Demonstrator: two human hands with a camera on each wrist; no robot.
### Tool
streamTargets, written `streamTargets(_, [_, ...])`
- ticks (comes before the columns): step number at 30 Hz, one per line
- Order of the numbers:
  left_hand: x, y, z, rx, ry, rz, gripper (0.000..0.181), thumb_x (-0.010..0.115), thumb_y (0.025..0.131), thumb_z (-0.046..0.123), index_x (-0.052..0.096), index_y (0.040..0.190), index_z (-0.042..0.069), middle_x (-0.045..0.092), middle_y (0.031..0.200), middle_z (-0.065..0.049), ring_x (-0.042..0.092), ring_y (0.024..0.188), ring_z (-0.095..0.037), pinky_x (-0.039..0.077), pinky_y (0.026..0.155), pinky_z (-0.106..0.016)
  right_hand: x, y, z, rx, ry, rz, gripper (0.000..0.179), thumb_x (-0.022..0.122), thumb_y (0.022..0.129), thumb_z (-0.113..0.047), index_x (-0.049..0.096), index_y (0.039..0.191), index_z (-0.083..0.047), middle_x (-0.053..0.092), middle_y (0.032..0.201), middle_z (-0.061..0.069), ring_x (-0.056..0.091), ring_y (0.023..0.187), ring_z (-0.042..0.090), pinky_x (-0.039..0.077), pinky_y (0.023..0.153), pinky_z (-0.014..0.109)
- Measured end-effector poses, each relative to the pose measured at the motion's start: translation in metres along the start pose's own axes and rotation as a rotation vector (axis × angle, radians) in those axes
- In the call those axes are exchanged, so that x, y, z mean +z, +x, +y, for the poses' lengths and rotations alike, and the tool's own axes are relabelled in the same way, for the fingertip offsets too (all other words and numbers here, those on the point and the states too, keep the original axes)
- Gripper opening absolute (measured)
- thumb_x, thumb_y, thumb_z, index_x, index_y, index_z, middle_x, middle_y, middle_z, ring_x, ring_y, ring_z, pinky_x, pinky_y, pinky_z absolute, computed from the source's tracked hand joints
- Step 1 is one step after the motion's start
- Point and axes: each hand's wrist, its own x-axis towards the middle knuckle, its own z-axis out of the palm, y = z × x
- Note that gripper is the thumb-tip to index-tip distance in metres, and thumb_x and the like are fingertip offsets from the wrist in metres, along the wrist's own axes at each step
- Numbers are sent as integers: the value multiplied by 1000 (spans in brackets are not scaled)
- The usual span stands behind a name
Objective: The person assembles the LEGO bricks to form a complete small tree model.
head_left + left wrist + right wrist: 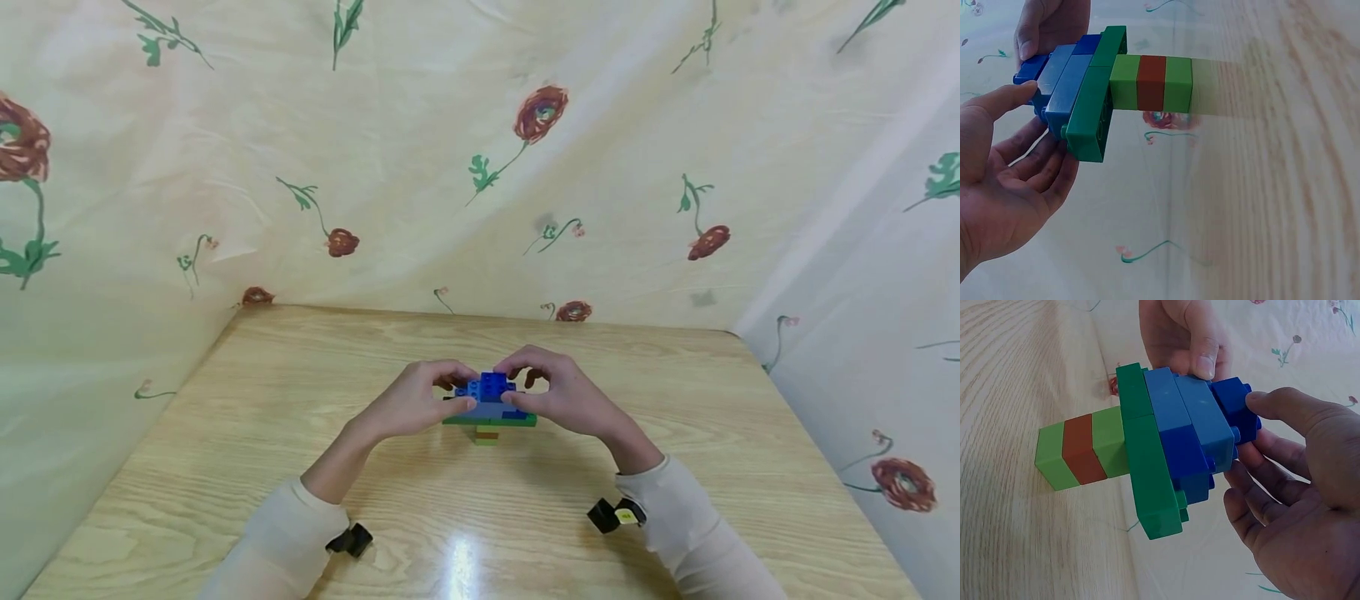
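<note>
A structure of toy building bricks stands upright at the middle of the table. Its narrow stem (1080,450) stacks light green, reddish-brown and light green bricks. Above the stem lies a wide dark green layer (1091,112), then shorter blue layers (1179,412), with a small dark blue brick (492,387) on top. My right hand (558,396) pinches this top brick, thumb on its near face and a finger behind. From the other side my left hand (416,400) holds the upper blue layers between thumb and fingers. Some left fingertips are hidden behind the bricks.
The structure stands on a wood-grain table (420,517). Behind and at both sides hangs a pale flowered cloth (420,167). Small black devices sit at the left sleeve (296,533) and the right sleeve (686,517).
</note>
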Motion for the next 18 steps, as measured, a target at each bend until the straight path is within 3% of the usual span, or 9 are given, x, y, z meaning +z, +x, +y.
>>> streamTargets(5, [2, 1, 6, 67, 8, 69, 38, 76, 96, 26, 68, 131, 16, 71, 127, -1, 64, 117, -22, 49, 105, -56, 1, 0, 0, -3, 3, 1, 29, 78, 93, -16, 71, 122, -16, 70, 117, 0, 63, 100, 20, 56, 88, 41])
streamTargets(10, [6, 3, 10, 106, -5, 135, 30, 78, 93, 24, 72, 123, 19, 74, 116, 4, 64, 111, -17, 51, 100, -58, 2, 1, -1, -24, 9, 2, 29, 78, 93, -15, 71, 121, -16, 70, 116, 0, 63, 100, 21, 55, 87, 31])
streamTargets(18, [8, 5, 11, 103, -38, 135, 26, 79, 93, 21, 74, 118, 17, 76, 114, 2, 65, 112, -19, 51, 101, -59, 4, -1, 2, -7, 28, 15, 29, 77, 94, -16, 72, 122, -17, 70, 119, 0, 62, 102, 17, 55, 87, 37])
